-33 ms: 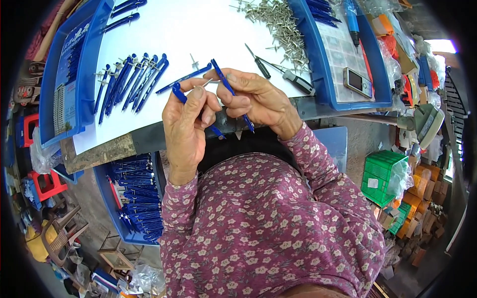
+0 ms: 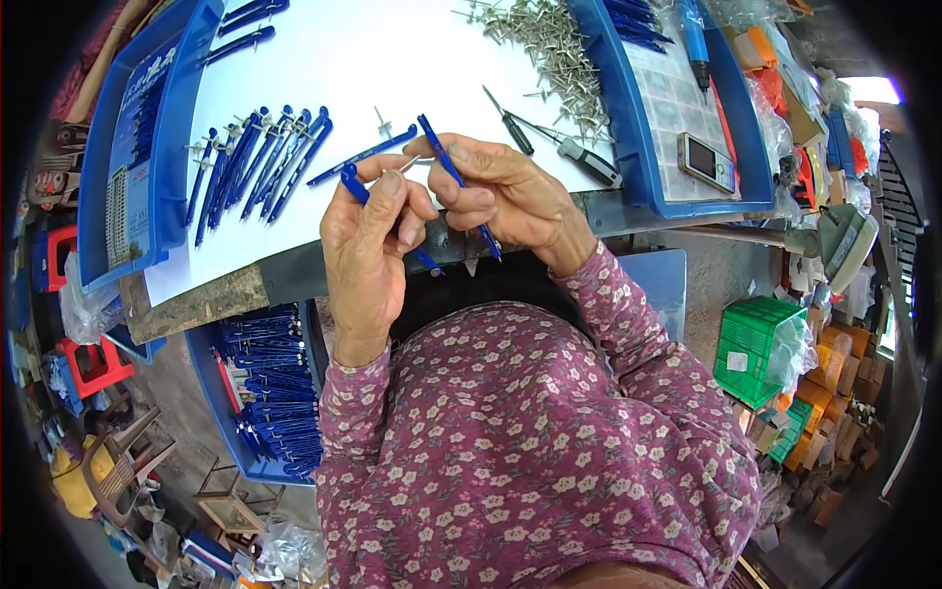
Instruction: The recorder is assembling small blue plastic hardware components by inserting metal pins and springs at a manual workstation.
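My left hand is closed round a slim blue pen-like stick with a hooked top; its lower end shows below the palm. Between the left thumb and fingertip is a thin metal pin, pointing at the other stick. My right hand pinches a second blue pen-like stick, tilted, its pointed tip below the fingers. The fingers hide the middle of both sticks. Just beyond the hands, a loose blue stick lies on the white sheet beside an upright metal pin piece.
Several blue sticks with metal pieces lie at left, by a blue tray. Small metal parts, a screwdriver and another blue tray holding a phone are at right. A filled bin stands below the table.
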`<state>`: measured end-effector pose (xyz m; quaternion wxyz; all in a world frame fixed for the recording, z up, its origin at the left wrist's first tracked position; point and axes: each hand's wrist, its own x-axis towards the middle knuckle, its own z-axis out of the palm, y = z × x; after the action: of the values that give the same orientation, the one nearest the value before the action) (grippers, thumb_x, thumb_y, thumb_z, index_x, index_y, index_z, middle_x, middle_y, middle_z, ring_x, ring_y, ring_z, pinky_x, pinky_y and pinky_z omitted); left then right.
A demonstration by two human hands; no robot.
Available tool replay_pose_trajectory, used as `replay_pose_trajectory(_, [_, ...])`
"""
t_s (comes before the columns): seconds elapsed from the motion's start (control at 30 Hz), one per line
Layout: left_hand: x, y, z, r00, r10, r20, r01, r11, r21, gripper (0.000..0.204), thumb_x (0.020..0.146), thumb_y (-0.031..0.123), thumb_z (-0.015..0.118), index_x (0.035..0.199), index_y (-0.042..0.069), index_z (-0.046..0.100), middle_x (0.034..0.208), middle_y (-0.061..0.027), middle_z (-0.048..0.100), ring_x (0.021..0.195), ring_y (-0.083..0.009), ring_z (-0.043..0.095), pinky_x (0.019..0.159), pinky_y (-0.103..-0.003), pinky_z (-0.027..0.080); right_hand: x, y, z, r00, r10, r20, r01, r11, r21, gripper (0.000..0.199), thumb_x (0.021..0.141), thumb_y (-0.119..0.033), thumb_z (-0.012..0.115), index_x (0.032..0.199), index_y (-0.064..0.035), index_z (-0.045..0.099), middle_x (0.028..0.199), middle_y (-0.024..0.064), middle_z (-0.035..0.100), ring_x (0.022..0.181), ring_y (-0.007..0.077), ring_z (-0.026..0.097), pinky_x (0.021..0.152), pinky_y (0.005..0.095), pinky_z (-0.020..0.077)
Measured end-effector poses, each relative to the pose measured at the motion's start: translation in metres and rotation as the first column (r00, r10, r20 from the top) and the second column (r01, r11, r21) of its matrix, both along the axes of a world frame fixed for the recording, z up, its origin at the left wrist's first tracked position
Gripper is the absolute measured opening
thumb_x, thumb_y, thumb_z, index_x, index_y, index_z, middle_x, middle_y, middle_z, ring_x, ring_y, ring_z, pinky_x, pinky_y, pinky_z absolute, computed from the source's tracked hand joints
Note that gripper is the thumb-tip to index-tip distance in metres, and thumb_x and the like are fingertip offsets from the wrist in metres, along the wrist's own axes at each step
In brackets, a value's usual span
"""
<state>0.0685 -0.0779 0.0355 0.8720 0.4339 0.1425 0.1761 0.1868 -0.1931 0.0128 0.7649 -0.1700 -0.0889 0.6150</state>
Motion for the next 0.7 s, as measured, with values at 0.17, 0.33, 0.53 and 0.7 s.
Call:
replay_pose_trajectory(0.17, [0.0022,-0.0038,0.0009,0.999,-0.002,-0.044,0.005,0.998,0.069,0.026,0.093,0.019,0.049,0.108,-0.002,0.053,0.072,-0.0035,0.056,0.058,-0.0047,0.040,0.050,-0.018,0.029,-0.0008,0.0003,0.0026,0.999,-0.044,0.014,0.044,0.999,-0.031,0.036,0.095,-0.013,0.041,0.124,0.0067,0.038,0.072,0.0040,0.047,0.051,0.0023,0.032,0.045,0.0157,0.0285])
replay_pose_trajectory(0.33, [0.0037,-0.0041,-0.0011,0.999,-0.001,-0.047,0.006,0.994,0.107,0.027,0.093,0.019,0.049,0.109,-0.003,0.054,0.072,-0.0020,0.055,0.057,-0.0038,0.039,0.049,-0.017,0.028,-0.0009,-0.0008,0.0031,0.993,-0.066,0.093,0.073,0.995,-0.068,0.034,0.095,-0.013,0.042,0.122,0.0067,0.040,0.072,0.0034,0.047,0.053,0.0033,0.032,0.047,0.0164,0.0294])
replay_pose_trajectory(0.53, [0.0050,-0.0039,-0.0017,0.998,0.026,-0.062,-0.017,0.989,0.147,0.027,0.092,0.019,0.050,0.107,-0.003,0.055,0.070,-0.0004,0.054,0.054,-0.0024,0.036,0.047,-0.016,0.025,-0.0025,0.0007,0.0035,0.980,-0.080,0.180,0.099,0.990,-0.102,0.033,0.094,-0.015,0.044,0.121,0.0055,0.043,0.074,0.0034,0.049,0.056,0.0041,0.033,0.049,0.0167,0.0308])
replay_pose_trajectory(0.7, [0.0055,-0.0030,-0.0043,0.996,0.054,-0.076,-0.038,0.979,0.201,0.027,0.092,0.020,0.051,0.106,-0.003,0.055,0.068,0.0012,0.052,0.054,-0.0017,0.035,0.047,-0.016,0.023,-0.0024,0.0021,-0.0019,0.980,-0.109,0.167,0.116,0.993,-0.031,0.027,0.092,-0.010,0.047,0.113,0.0066,0.049,0.079,0.0100,0.057,0.059,0.0088,0.047,0.049,0.0198,0.0361])
